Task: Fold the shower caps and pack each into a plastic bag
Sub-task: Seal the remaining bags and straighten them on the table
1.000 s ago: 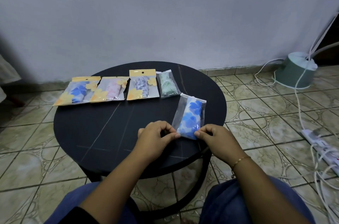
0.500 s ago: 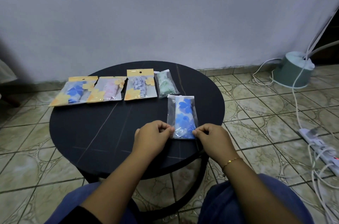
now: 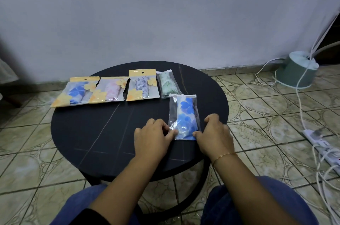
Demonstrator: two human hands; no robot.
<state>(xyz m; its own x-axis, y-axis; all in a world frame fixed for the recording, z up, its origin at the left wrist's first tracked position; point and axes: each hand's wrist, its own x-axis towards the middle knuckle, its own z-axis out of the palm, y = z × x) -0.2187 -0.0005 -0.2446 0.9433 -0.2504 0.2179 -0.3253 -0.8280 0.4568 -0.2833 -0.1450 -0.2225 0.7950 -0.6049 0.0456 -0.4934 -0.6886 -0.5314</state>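
Observation:
A clear plastic bag holding a folded blue-flowered shower cap lies flat on the round black table, right of centre. My left hand pinches its near left corner and my right hand its near right corner. Behind it lies a clear bag with a green cap. Three yellow-topped packs stand in a row at the table's back: a blue cap, a pink cap and a grey-patterned cap.
The blue pack overhangs the table's back left edge. On the tiled floor to the right stand a green lamp base with white cables and a power strip. A pale wall rises close behind the table. My knees in blue trousers sit under the near edge.
The blue-flowered bag has turned from tilted to straight and slid a little away from me, closer to the green bag. Both hands moved with it, still at its near corners.

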